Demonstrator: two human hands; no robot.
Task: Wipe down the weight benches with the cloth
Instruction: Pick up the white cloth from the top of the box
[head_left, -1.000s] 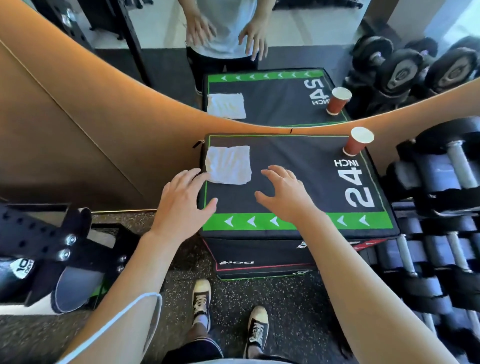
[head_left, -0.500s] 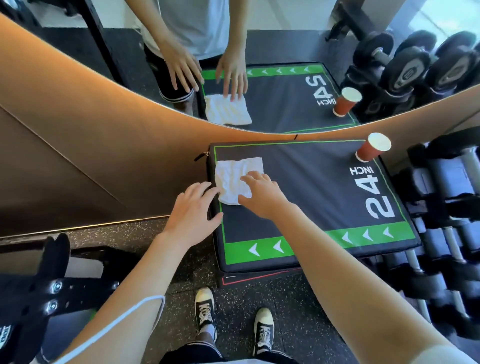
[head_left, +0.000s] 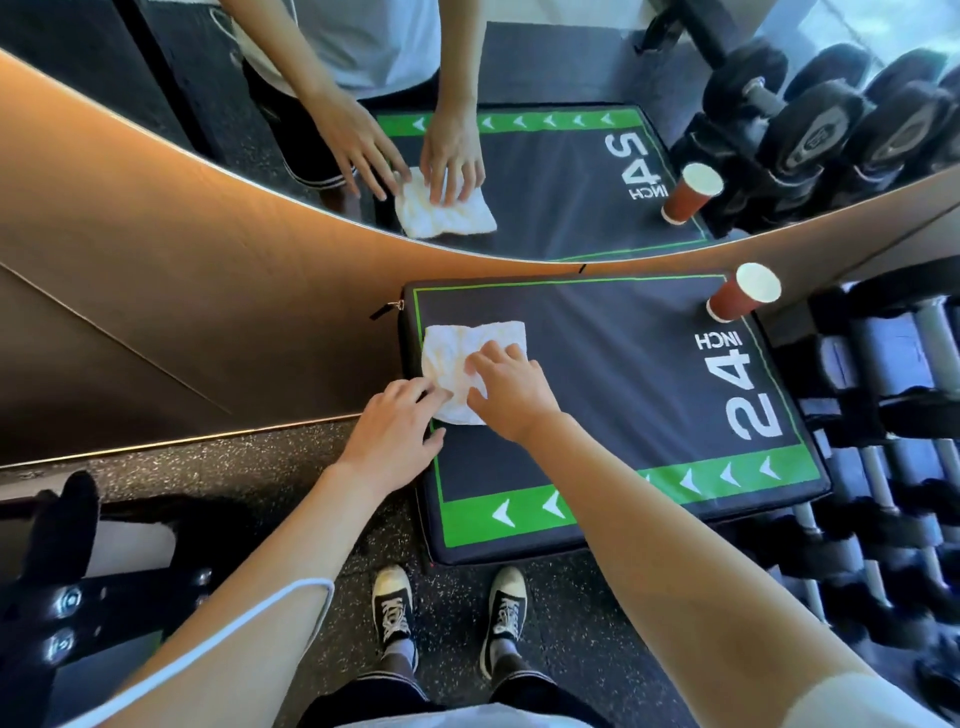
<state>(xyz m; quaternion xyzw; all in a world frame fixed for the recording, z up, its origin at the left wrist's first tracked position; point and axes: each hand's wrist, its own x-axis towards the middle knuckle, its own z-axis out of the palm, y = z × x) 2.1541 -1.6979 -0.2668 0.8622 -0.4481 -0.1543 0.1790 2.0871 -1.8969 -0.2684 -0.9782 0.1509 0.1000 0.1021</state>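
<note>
Cloth (head_left: 470, 358) lies at the box's (head_left: 597, 374) far-left corner, pressed flat under the right hand (head_left: 511, 387); left hand (head_left: 395, 434) touches its near edge, fingers relaxed. Wiping judged barely begun; most of the top left.

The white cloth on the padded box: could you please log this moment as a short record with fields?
surface: black and green padded box marked 24 INCH, against a mirrored wall
cloth: white cloth, crumpled, near the box's far left corner
right hand: right hand lies on the cloth, fingers bent over it
left hand: left hand at the box's left edge, fingertips touching the cloth's near corner
other item: red paper cup upright at the far right corner
beside box: dumbbell rack on the right
</note>
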